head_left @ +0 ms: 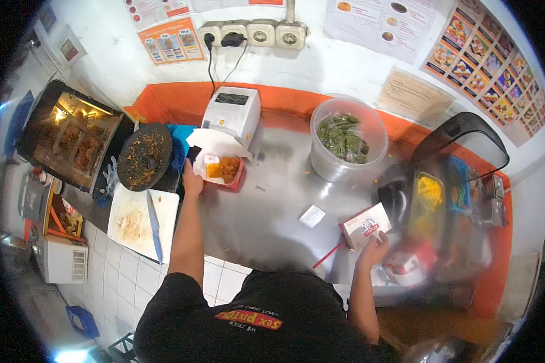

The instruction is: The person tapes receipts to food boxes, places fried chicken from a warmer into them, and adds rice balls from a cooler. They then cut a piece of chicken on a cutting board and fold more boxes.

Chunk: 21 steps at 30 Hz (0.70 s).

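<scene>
The person's two hands work at separate boxes on the steel counter (272, 206), and the relation that matters most is the one between each hand and its own box. The right hand (375, 245) is at the closed white carton (367, 226) with the red-and-black printed logo, its fingers grasping the near right corner. From those fingers the carton extends leftward and away toward the wall, the longer side of its top running aslant from near left to far right, so the right hand is clearly the nearer one. The left hand (192, 181) is well apart from it, at the left flank of the open red takeaway box (235, 183), which holds breaded fried chicken (229, 167) and a small yellow-orange packet (213, 169). That box lies directly to the right of the left fingers, with its pale lid (218, 141) folded back toward the label printer (231, 115); whether those fingers are closed on its side or merely rest there, one cannot tell. Between the boxes, nearer the carton, lies a printed paper slip (312, 216), just left of the carton, and a thin red stick (328, 255) slants at the carton's near left side, apart from the right fingers.
</scene>
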{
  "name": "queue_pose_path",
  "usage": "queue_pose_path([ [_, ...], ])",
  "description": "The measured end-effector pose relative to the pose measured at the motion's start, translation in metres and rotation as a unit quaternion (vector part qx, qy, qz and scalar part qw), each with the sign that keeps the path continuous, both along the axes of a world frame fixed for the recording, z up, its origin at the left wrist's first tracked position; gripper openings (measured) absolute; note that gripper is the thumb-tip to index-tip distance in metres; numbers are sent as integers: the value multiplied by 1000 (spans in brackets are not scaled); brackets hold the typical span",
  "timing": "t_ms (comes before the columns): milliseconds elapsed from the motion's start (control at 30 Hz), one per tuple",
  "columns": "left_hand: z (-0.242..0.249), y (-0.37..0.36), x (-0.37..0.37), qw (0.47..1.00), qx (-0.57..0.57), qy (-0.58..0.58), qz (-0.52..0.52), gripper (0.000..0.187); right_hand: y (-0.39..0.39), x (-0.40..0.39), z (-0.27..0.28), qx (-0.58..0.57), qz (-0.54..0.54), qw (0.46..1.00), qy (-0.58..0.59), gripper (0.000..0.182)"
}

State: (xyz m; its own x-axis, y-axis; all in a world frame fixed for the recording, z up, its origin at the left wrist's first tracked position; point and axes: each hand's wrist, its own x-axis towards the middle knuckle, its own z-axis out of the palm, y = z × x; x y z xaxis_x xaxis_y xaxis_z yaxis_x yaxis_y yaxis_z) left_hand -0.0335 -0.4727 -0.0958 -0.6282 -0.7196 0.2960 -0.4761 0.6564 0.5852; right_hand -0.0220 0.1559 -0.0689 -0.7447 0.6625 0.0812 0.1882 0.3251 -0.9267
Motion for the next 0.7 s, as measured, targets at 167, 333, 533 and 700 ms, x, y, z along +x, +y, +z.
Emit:
queue_pose_path([
  [167, -10, 8, 18, 988, 95, 14, -119, 59, -86, 7, 12, 3, 119, 992, 42, 27],
  [333, -5, 69, 58, 985, 121, 46, -116, 60, -166, 10, 15, -56, 315, 947, -11, 32],
  [533, 21, 70, 60, 986, 49, 153, -42, 52, -280, -66, 25, 9, 437, 893, 111, 56],
  [700, 72, 46, 47, 977, -74, 67, -186, 37, -335, -99, 34, 52, 460, 878, 119, 43],
])
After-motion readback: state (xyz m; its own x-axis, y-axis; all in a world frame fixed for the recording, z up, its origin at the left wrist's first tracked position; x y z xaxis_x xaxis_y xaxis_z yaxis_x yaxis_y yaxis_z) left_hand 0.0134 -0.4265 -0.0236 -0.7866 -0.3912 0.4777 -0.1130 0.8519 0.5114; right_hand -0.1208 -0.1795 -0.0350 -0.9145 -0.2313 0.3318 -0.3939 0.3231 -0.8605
